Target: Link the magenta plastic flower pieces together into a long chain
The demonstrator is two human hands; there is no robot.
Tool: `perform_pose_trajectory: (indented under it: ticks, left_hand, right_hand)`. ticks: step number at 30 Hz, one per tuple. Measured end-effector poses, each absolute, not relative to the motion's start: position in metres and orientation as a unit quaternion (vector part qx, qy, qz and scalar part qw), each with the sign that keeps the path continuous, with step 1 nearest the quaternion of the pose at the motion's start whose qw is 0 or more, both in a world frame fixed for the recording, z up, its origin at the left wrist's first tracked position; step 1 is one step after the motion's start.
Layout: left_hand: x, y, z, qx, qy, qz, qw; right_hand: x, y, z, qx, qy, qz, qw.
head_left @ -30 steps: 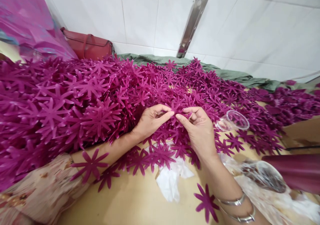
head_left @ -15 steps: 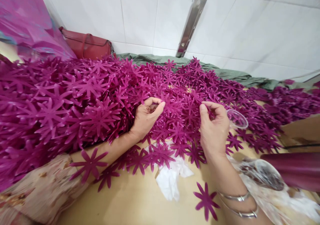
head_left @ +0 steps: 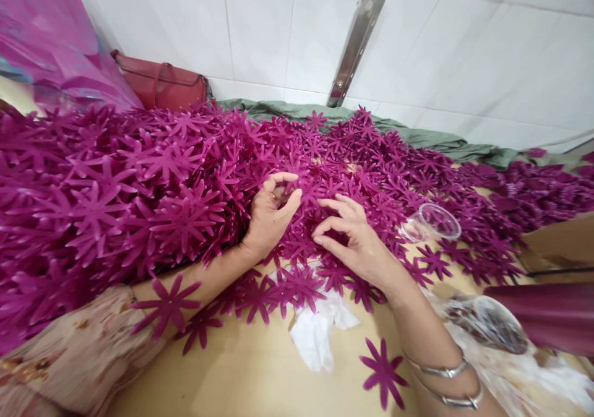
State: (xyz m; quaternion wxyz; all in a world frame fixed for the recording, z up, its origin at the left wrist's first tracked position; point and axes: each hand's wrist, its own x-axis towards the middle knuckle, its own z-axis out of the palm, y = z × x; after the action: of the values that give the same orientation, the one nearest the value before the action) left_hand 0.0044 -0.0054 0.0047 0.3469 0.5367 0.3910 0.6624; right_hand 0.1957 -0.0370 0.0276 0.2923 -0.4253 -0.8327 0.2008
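Note:
A big heap of magenta star-shaped flower petal pieces (head_left: 185, 216) spreads across the table. My left hand (head_left: 273, 219) is over the heap's near middle, thumb and forefinger apart, with nothing visible between them. To its right, my right hand (head_left: 355, 237) reaches in over the petals, its fingers loosely curved and parted; I see nothing held in it. One loose petal piece (head_left: 167, 305) lies across my left forearm. Another single piece (head_left: 383, 372) rests on the bare tabletop near my right wrist.
A clear plastic cup (head_left: 439, 221) lies among the petals at right. Crumpled white tissue (head_left: 315, 336) sits on the table (head_left: 232, 374). Beyond are a red handbag (head_left: 162, 83), green cloth (head_left: 417, 133) and a tiled wall. At right are a plastic bag (head_left: 524, 374) and a dark red cylinder (head_left: 547, 318).
My right hand has swung left toward my left hand, its fingers now parted. My left thumb and forefinger, nearly touching before, have come apart. More of the clear cup shows.

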Motion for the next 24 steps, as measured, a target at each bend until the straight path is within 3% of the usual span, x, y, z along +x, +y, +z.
perform_pose_trajectory:
  ticks: [5,7,9,15,21,24]
  left_hand:
    - [0.002,-0.009,0.004,0.575,0.368,0.652,0.330]
    - [0.002,-0.011,0.004,0.580,0.358,0.650,0.336]
    - [0.001,-0.011,0.003,0.579,0.359,0.648,0.340]
    - [0.001,-0.011,0.004,0.577,0.374,0.652,0.318]
    - [0.002,-0.011,0.004,0.580,0.380,0.646,0.319]
    - [0.001,-0.010,0.003,0.583,0.377,0.644,0.320]
  right_hand:
    - [0.195,-0.031,0.030,-0.456,-0.734,0.260,0.431]
    - [0.198,-0.030,0.032,-0.466,-0.707,0.280,0.452]
    - [0.203,-0.030,0.034,-0.466,-0.724,0.282,0.423]
    - [0.215,-0.033,0.033,-0.446,-0.839,0.217,0.224]
    - [0.214,-0.031,0.033,-0.427,-0.835,0.235,0.257]
    - [0.213,-0.031,0.032,-0.430,-0.843,0.224,0.235]
